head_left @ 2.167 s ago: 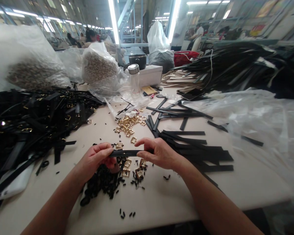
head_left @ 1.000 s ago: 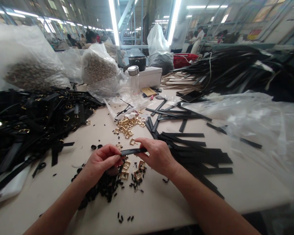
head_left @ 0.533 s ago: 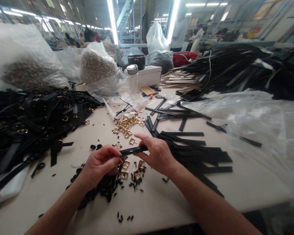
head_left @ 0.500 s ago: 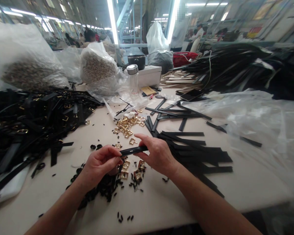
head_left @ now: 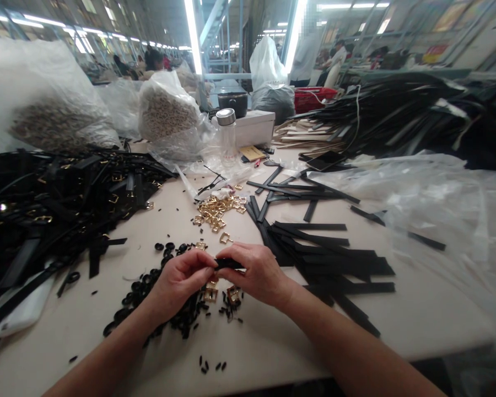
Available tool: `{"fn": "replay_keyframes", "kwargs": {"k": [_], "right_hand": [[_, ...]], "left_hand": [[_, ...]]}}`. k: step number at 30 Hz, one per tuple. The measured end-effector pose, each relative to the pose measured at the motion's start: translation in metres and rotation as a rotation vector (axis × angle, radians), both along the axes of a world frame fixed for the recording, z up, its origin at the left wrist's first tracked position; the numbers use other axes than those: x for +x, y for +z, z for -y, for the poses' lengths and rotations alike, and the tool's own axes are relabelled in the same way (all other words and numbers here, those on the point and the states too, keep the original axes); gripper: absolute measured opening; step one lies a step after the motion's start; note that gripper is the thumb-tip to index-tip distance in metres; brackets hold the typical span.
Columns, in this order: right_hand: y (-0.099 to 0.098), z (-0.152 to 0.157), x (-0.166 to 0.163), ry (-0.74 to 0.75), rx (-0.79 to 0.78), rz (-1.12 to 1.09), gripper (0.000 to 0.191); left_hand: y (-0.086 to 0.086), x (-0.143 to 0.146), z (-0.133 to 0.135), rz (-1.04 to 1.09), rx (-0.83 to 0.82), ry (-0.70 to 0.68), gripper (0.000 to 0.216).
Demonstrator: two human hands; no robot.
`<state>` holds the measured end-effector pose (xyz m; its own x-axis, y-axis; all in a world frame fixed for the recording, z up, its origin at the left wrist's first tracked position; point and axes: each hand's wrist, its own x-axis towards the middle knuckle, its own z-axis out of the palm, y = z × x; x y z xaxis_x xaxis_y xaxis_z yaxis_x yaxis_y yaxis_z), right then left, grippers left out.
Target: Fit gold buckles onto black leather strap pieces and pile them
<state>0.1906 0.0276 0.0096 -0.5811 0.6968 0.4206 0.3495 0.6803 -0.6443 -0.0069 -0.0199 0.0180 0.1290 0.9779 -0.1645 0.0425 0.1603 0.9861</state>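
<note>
A short black strap (head_left: 228,263) is pinched between my two hands above the middle of the table. My left hand (head_left: 186,278) is closed on its left end, thumb against forefinger. With bent fingers over the top and the thumb below, my right hand (head_left: 259,270) grips the other end; much of the strap is hidden. Beyond the hands lies a heap of gold buckles (head_left: 217,212), with one single buckle (head_left: 226,237) nearer. Beneath and left of my left hand are coiled black loops (head_left: 138,286). Small black pieces (head_left: 229,314) lie around another gold buckle (head_left: 233,295).
Black straps (head_left: 339,259) lie spread on the right, beside clear plastic sheeting (head_left: 438,198). A pile of buckled black straps (head_left: 66,204) covers the left. At the back stand a glass bottle (head_left: 227,135), a white box (head_left: 254,128) and filled plastic bags (head_left: 167,107). People are in the background.
My right hand has moved left and slightly down, closer to my left hand, and its fingers now cover more of the strap. My left hand has shifted slightly right.
</note>
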Motion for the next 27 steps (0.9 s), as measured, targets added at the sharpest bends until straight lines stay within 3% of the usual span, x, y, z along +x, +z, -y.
{"fn": "replay_keyframes", "kwargs": {"k": [21,27], "right_hand": [[-0.004,-0.002,0.001,-0.016,-0.011,-0.027,0.007],[-0.008,-0.017,0.009,-0.159,0.047,0.045,0.005]], "left_hand": [[-0.005,-0.002,-0.001,-0.008,0.051,-0.054,0.016],[0.003,-0.012,-0.007,-0.087,0.045,0.095,0.021]]}}
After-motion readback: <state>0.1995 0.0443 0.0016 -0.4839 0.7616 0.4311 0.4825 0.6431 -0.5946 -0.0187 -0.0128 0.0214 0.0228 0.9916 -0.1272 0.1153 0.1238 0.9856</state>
